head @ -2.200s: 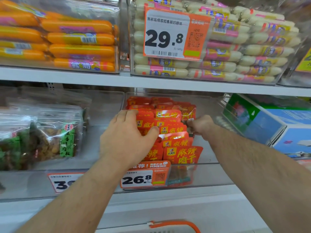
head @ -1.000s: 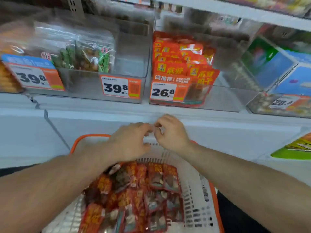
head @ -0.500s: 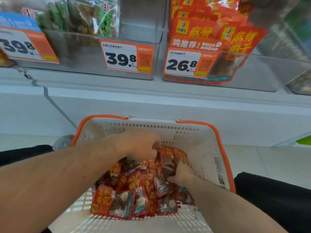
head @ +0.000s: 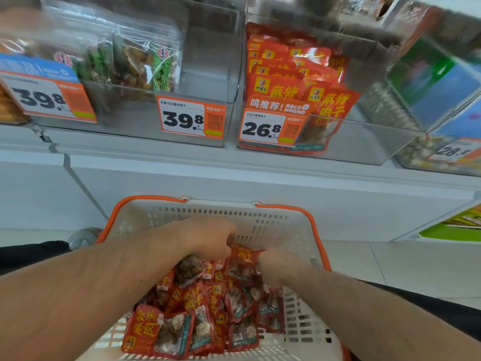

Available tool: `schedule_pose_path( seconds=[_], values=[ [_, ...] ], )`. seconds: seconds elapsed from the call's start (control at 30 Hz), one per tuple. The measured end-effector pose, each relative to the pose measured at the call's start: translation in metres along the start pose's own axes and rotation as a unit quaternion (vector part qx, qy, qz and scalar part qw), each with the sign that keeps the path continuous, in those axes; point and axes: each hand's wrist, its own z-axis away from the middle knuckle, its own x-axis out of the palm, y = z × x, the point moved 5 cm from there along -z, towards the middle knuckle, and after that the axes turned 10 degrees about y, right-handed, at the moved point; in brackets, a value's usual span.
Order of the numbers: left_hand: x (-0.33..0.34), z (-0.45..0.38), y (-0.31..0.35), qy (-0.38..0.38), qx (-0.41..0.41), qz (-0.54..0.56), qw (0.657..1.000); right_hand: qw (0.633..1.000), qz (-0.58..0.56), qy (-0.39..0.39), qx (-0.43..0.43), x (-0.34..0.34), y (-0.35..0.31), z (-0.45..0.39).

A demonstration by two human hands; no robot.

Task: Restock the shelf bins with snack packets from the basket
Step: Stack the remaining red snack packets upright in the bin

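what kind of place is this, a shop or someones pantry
Most likely a shop aisle, a supermarket or snack store. Clear shelf bins carry printed price tags with QR codes, one bin holds rows of identical red snack packets, and a shopping basket stands below, both hands in it.

Glossy foil snack packets (head: 197,316) fill a perforated (matt) plastic basket (head: 294,230).

Red packets (head: 208,319) lie heaped flat and overlapping in a white basket (head: 294,230) with orange rim. On the shelf above, a clear bin (head: 364,142) holds more red packets standing upright in rows.
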Motion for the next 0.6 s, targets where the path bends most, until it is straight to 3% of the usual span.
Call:
schedule_pose_path(
  seconds=[0.1, 0.27, 0.37, 0.43, 0.53, 0.6],
  values=[
    [-0.005, 0.004, 0.004, 0.06, 0.007, 0.01, 0.998, 0.997, -0.046, 0.047, -0.03, -0.054, 0.001, 0.011],
    [-0.016, 0.012, 0.009, 0.151, 0.018, 0.038, 0.988, 0.985, -0.127, 0.059, -0.098, -0.143, -0.003, 0.051],
    [-0.031, 0.021, 0.015, 0.225, 0.039, 0.078, 0.97, 0.97, -0.195, 0.096, -0.11, -0.177, 0.0, 0.077],
    [-0.041, 0.029, 0.015, 0.271, 0.049, 0.067, 0.959, 0.956, -0.262, 0.077, -0.107, -0.187, 0.007, 0.096],
    [-0.058, 0.04, 0.017, 0.366, 0.119, 0.045, 0.922, 0.884, -0.457, 0.091, -0.043, -0.196, 0.025, 0.116],
    [-0.073, 0.049, 0.023, 0.45, 0.191, 0.015, 0.872, 0.809, -0.555, 0.196, 0.017, -0.204, 0.041, 0.122]
  ],
)
